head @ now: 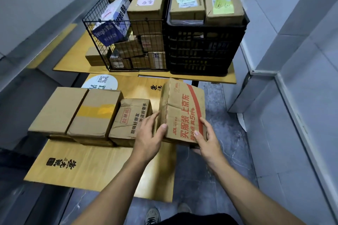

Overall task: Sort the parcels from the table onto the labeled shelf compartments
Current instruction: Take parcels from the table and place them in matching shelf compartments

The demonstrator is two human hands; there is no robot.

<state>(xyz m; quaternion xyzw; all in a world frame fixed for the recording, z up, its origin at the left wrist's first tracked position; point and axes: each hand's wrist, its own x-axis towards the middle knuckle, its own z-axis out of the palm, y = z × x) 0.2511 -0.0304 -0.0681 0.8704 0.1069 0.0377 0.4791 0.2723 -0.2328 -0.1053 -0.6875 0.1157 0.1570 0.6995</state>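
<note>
A worn cardboard parcel with red print (182,107) is tilted up off the near wooden table (87,166), at its right edge. My left hand (150,137) holds its left side, thumb on the printed face. My right hand (206,137) grips its lower right corner, thumb on top and fingers underneath. To the left lie three more parcels in a row: a crumpled one with black print (129,117), one with yellow tape (95,113) and a plain one (58,109). No shelf compartments are in view.
On the far table (73,56) stand a wire basket (126,45) and a black plastic crate (203,49), both piled with boxes. A small box (95,56) lies left of the basket. Grey walls close in on both sides; tiled floor runs along the right.
</note>
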